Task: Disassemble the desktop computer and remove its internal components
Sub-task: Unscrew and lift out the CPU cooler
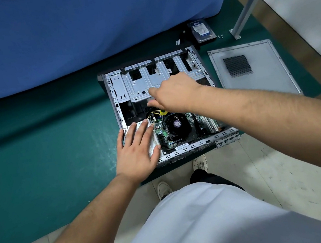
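The open desktop case (183, 151) lies on its side on a green mat (45, 149). Inside it are the motherboard (162, 130), the black CPU fan (176, 124) and an empty metal drive cage (141, 80). My left hand (137, 152) rests flat, fingers straight, on the pale power supply (151, 138) at the case's near left corner. My right hand (174, 94) reaches in over the cage edge with index finger and thumb pointing left. Under its palm shows the yellow-green handle of a screwdriver (162, 112), gripped by the lower fingers, its dark shaft running down beside the fan.
A removed hard drive (202, 29) lies beyond the case, with small screws (220, 36) beside it. The grey side panel (256, 73) lies flat to the right. A blue cloth (79, 29) hangs behind, a metal post (250, 1) stands at the far right. My shoes (200, 162) touch the mat's edge.
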### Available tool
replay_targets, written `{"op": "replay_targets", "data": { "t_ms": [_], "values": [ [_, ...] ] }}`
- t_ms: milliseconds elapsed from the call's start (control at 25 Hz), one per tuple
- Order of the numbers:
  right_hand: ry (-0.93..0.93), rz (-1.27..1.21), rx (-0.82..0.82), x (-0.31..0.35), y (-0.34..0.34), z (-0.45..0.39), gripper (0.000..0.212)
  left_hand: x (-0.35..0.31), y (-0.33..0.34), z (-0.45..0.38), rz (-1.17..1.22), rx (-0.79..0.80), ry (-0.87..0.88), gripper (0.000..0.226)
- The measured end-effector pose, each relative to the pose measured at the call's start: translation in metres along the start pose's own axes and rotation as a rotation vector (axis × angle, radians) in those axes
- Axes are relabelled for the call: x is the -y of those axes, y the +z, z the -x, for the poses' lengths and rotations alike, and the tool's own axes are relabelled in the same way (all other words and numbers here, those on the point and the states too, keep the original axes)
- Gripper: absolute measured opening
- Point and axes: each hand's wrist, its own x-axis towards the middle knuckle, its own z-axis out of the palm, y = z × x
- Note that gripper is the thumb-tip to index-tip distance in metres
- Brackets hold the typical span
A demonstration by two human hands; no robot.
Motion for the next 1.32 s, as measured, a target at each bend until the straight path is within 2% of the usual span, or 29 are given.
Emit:
{"op": "replay_targets", "data": {
  "t_ms": [80, 160, 280, 360, 400, 480, 560, 600, 680, 840, 1000, 1080, 1320],
  "values": [
    [-0.185, -0.152, 0.091, -0.001, -0.005, -0.001, 0.033, 0.000, 0.000, 0.000, 0.000, 0.005, -0.001, 0.059],
    [-0.222, -0.293, 0.185, -0.011, -0.013, -0.002, 0.033, 0.001, 0.000, 0.000, -0.005, 0.011, -0.004, 0.059],
    [0.004, -0.314, 0.180, -0.010, -0.013, -0.002, 0.043, 0.000, -0.001, 0.000, 0.001, -0.003, -0.001, 0.059],
    [0.189, -0.179, 0.108, -0.001, -0.008, -0.002, 0.060, 0.000, -0.001, 0.000, 0.007, -0.010, 0.003, 0.059],
    [0.217, -0.115, 0.066, 0.002, -0.007, -0.002, 0.063, -0.001, -0.002, 0.000, 0.007, -0.009, 0.003, 0.059],
    [0.111, -0.124, 0.056, 0.005, -0.007, -0.003, 0.047, 0.000, -0.002, -0.001, 0.000, 0.004, 0.001, 0.060],
    [-0.112, -0.203, 0.169, 0.001, -0.012, -0.001, 0.028, -0.001, -0.003, -0.001, -0.005, 0.016, -0.003, 0.060],
    [-0.171, -0.203, 0.220, -0.002, -0.014, 0.001, 0.027, -0.001, -0.003, -0.001, -0.006, 0.021, -0.005, 0.060],
    [-0.170, -0.195, 0.243, -0.005, -0.015, 0.005, 0.030, -0.001, -0.003, 0.000, -0.004, 0.021, -0.003, 0.060],
    [-0.029, -0.382, 0.123, -0.001, 0.000, 0.008, 0.031, -0.001, -0.003, 0.000, -0.003, 0.016, -0.005, 0.060],
    [0.212, -0.707, -0.177, 0.016, 0.025, 0.022, 0.052, -0.001, -0.004, 0.000, -0.005, 0.017, -0.006, 0.060],
    [0.301, -0.813, -0.295, 0.023, 0.037, 0.030, 0.054, -0.001, -0.004, 0.000, -0.005, 0.017, -0.005, 0.060],
    [0.376, -0.855, -0.382, 0.013, 0.049, 0.041, 0.059, -0.001, -0.004, 0.000, -0.006, 0.019, -0.006, 0.060]
  ]
}}
